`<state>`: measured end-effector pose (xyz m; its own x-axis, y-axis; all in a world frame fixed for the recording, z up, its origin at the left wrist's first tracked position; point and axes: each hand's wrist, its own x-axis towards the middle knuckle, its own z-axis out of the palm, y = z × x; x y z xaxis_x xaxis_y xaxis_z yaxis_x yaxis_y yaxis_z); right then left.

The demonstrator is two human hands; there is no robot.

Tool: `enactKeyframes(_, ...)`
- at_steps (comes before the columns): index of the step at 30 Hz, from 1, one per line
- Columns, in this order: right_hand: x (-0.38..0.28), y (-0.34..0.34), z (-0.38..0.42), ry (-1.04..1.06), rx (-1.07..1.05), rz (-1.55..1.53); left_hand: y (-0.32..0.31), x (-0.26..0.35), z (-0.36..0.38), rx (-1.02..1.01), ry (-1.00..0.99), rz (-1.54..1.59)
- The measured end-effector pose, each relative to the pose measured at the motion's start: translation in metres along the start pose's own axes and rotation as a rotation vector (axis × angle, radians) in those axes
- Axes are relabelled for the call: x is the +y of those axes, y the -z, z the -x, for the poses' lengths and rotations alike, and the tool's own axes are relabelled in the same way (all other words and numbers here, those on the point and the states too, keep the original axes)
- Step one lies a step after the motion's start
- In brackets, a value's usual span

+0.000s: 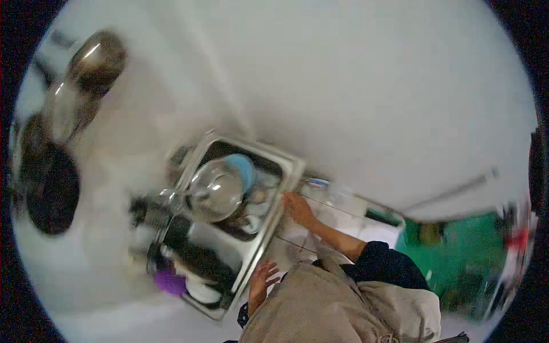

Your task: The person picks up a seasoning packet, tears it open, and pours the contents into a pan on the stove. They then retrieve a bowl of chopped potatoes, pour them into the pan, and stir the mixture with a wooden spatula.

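A metal sink (264, 240) with two basins stands in front of me, its picture blurred. My left hand (263, 277) is beside the sink's near rim, its fingers spread and nothing visible in it. Farther along, my right hand (297, 208) is at the sink's right edge, over the white tiles; its fingers are smeared by motion. A clear round bowl (216, 191) and a blue dish (243, 170) lie in the upper basin, with a small white cup (250, 224) near them. Dark and pale items fill part of the lower basin.
Dark pans (52, 188) hang on the wall at the left. A purple item (170, 282) lies at the sink's far lower edge. White tiles (329, 214) and a small blue-and-white item (315, 183) are right of the sink. Green surface (457, 251) farther right.
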<state>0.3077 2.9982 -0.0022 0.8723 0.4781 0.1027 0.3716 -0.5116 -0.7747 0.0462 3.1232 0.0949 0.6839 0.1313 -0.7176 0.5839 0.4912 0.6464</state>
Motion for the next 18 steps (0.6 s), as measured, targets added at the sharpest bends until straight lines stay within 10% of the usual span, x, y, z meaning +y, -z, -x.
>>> enactKeyframes(11, 0.113, 0.216, 0.441, -0.874, 0.821, -0.022, -0.199, -0.044, -0.069, -0.521, 0.122, -0.546)
enactKeyframes(18, 0.18, 0.316, 0.702, -1.26, 1.659, -0.356, -0.421, -0.217, -0.085, -0.763, 0.213, -0.845)
